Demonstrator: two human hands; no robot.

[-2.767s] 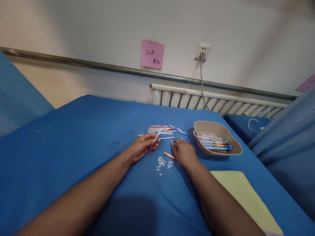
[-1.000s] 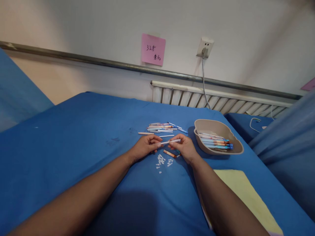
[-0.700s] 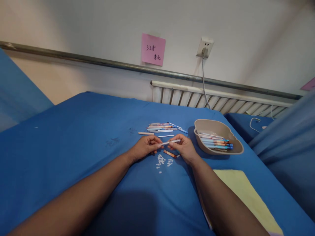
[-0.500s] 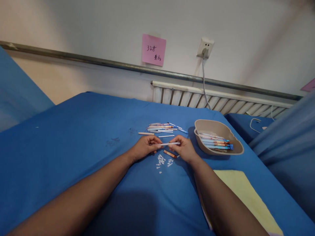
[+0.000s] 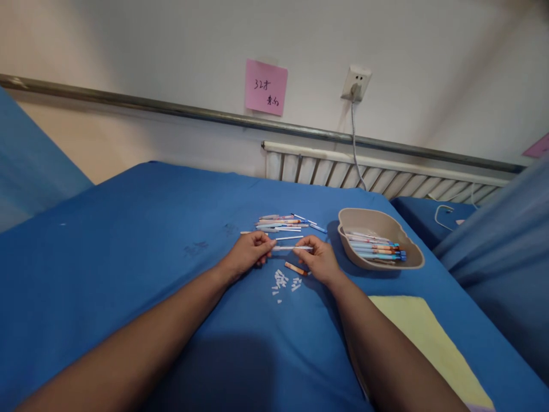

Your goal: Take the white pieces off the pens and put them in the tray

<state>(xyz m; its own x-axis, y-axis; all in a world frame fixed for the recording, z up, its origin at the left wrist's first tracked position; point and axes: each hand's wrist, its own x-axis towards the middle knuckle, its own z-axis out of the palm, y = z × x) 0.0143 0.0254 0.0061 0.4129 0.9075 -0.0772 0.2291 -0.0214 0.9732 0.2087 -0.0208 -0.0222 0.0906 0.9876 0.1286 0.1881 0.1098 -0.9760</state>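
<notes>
A thin white pen refill (image 5: 283,248) is stretched level between my two hands, just above the blue cloth. My left hand (image 5: 251,250) pinches its left end between thumb and fingers. At the other end, my right hand (image 5: 319,258) has its thumb and forefinger closed on it. Below the hands lie an orange pen barrel (image 5: 295,268) and several small white pieces (image 5: 281,279). Behind them are another white refill (image 5: 290,238) and a loose pile of pens and pen parts (image 5: 281,223). The fingers cover both ends of the held refill.
A beige bin (image 5: 414,260) holding several pens stands to the right. A yellow cloth (image 5: 422,326) lies near my right forearm. At the back are a white radiator (image 5: 309,166), a metal rail (image 5: 193,113) and a socket with a plugged-in cord (image 5: 354,137).
My left hand has shifted slightly left, so more of the white refill shows between my hands. My right hand has stayed in nearly the same place.
</notes>
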